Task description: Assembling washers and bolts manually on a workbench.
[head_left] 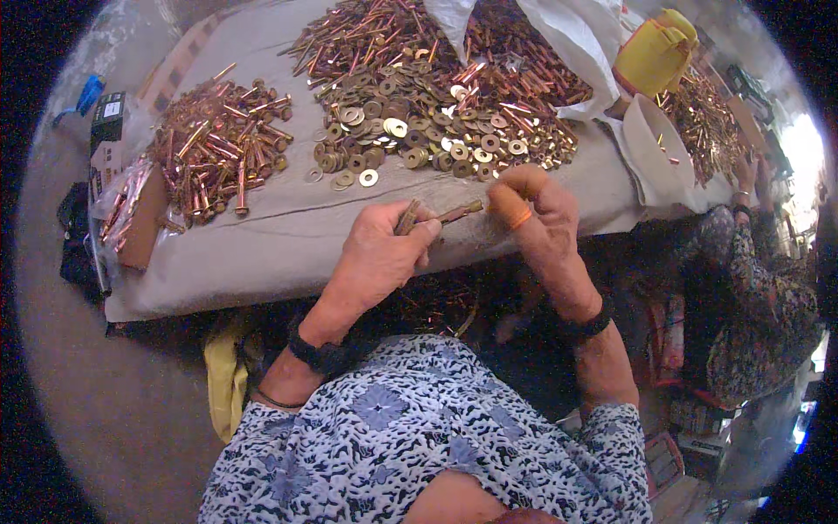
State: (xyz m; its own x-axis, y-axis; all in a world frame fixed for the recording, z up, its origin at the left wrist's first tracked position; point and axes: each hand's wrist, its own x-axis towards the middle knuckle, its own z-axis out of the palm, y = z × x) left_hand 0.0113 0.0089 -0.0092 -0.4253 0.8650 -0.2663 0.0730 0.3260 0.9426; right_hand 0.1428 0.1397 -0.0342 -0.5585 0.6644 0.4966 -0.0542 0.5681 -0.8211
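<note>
My left hand (pixel 380 249) is closed on brass-coloured bolts. One bolt (pixel 461 211) sticks out to the right between thumb and fingers, with a wider piece at its end. Another short metal piece (pixel 407 217) stands up behind the thumb. My right hand (pixel 548 218), with orange covers on its fingers, is curled just right of the bolt's end. Its fingertips are pressed together, and what they hold, if anything, is hidden. Beyond both hands lies a heap of flat washers (pixel 384 109), with small nuts (pixel 546 147) at its right side.
Loose bolts (pixel 358 35) are heaped behind the washers. Another bolt pile (pixel 223 144) lies at the left, beside a cardboard box (pixel 144 218). White sacking (pixel 567 44), a yellow cut container (pixel 655 54) and a white tub (pixel 653 131) stand right. Another person's arm (pixel 744 188) reaches in there.
</note>
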